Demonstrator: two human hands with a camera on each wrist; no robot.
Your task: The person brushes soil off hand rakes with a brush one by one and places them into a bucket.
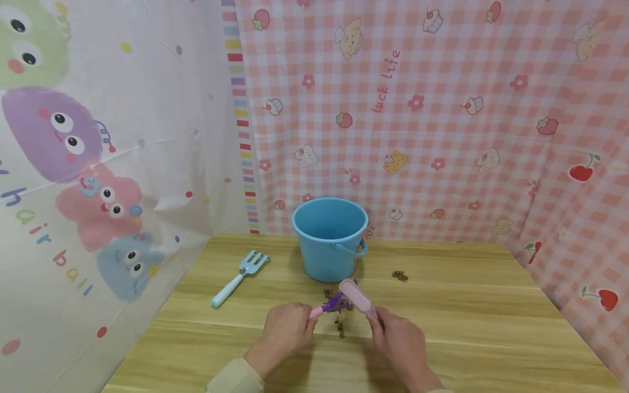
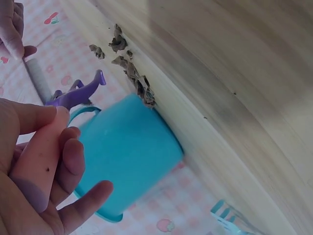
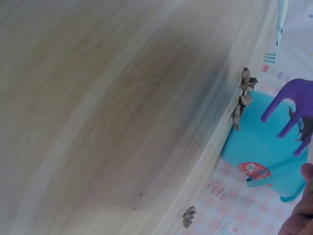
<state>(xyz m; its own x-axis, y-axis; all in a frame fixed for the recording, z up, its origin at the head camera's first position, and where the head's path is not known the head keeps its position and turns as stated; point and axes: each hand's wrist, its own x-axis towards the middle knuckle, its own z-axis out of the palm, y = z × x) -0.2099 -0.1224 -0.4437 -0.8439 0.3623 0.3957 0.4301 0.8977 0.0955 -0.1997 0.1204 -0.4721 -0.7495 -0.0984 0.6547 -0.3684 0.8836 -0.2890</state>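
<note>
Purple fork (image 3: pixel 298 90), brown scraps (image 3: pixel 246 81) before blue bucket (image 3: pixel 249 142) (red label (image 3: pixel 254 170)).

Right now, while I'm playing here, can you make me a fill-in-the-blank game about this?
1. The left hand holds a pink-handled fork with ____ prongs.
2. In the head view, the light blue fork lies to the ____ of the bucket.
3. There, a separate brown clump lies to the bucket's ____.

Missing words: purple; left; right.

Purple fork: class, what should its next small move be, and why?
Probably, the left hand should lift the purple fork over the bucket: a brown scrap shows against the purple fork, and the bucket stands upright, open, just beyond.
</note>
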